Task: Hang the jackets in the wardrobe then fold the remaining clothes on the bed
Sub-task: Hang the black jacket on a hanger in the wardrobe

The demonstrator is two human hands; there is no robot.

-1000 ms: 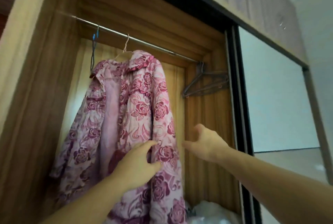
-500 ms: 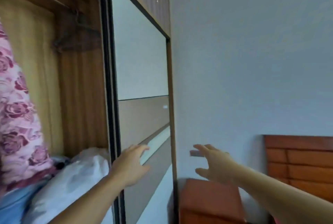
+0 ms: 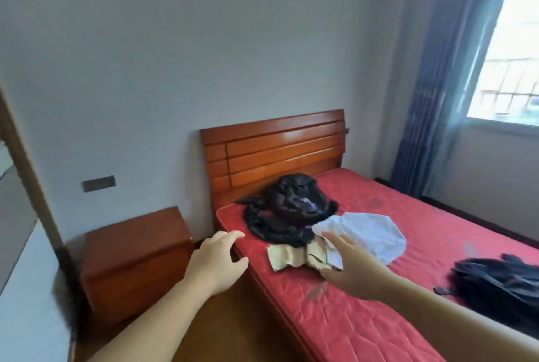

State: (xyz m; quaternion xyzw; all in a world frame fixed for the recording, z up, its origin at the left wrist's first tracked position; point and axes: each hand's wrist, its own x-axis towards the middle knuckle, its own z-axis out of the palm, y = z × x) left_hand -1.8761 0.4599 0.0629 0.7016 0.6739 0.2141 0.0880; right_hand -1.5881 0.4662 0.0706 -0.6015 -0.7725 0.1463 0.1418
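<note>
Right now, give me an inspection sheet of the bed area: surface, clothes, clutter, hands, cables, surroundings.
Surface: red mattress, bare, with a few dark marks.
Job's things: black garment heaped near the headboard; white garment beside it, touching; beige garment crumpled in front; second black garment at the right edge.
Clutter: nothing seen.
Hands: left hand open, over the bed's edge; right hand open, over the beige garment, holding nothing.
Cables: nothing seen.
Surroundings: wooden nightstand left of the bed, blue curtain, window, wall plate.
</note>
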